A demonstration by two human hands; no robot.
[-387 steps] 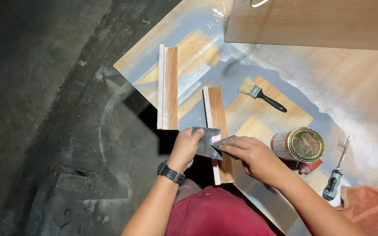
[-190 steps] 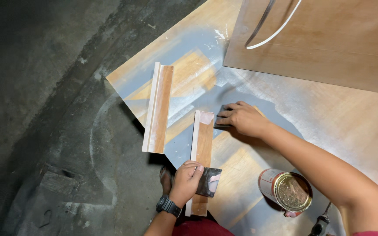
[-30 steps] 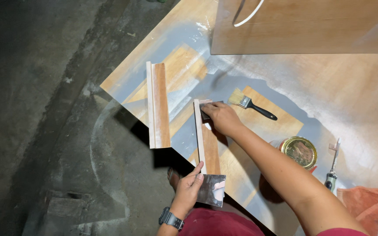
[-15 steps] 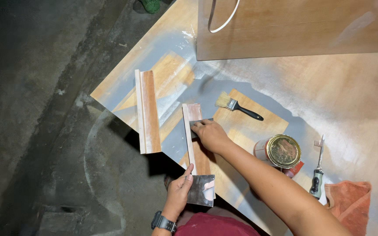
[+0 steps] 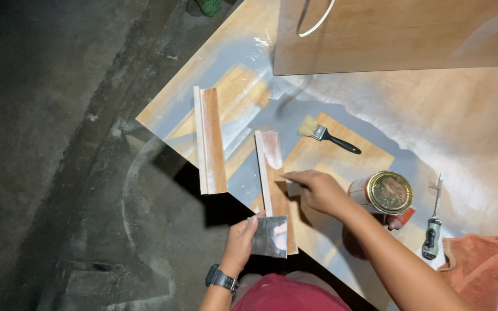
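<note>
The wooden strip [image 5: 273, 184] on the plywood board [image 5: 462, 126] wears pale filler on its far end only, the near part bare, as the right hand [image 5: 318, 190] pinches a small scraper there and the left hand [image 5: 240, 242] grips a metal plate [image 5: 270, 236], above a dim concrete floor [image 5: 59, 144]

Worktop [image 5: 468, 126]: open stretch at upper right, below the leaning wooden board [image 5: 399, 34] that walls off the far edge. Paintbrush [image 5: 328, 135] lies across the middle; clear lane between it and the wood strip [image 5: 272, 173]. Second wood strip [image 5: 210, 140] sits to the left, with a bare gap between the two strips. Right side crowded: tin can [image 5: 387, 193], screwdriver [image 5: 432, 227] and orange cloth [image 5: 476, 270] lie close together. Dark floor [image 5: 59, 144] to the left is open.
</note>
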